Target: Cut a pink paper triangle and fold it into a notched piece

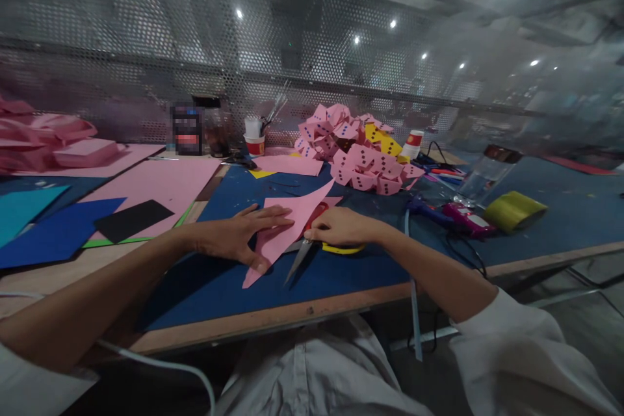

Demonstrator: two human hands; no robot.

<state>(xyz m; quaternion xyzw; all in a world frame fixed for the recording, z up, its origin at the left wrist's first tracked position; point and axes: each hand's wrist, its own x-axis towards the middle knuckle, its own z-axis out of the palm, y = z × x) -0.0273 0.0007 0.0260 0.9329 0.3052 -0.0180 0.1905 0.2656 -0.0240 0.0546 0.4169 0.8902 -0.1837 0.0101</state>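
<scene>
My left hand [237, 235] lies with fingers stretched out on a pink paper sheet [291, 232], thumb near its lower corner. The sheet tapers to a point at the front, and its right edge curls up. Closed around the handles of a pair of scissors [298, 264] is my right hand [344, 227]. One handle loop looks red and the other yellow. The blades are apart and point toward the table's front edge, right beside the paper. Part of the handles is hidden by my fingers.
Behind the hands sits a pile of pink folded paper pieces [363, 166] with dark dots. Coloured sheets [63, 231] lie left. A clear jar [487, 175], a yellow tape roll [515, 212] and a magenta tool [468, 221] stand or lie right. A paper cup [254, 144] is at the back.
</scene>
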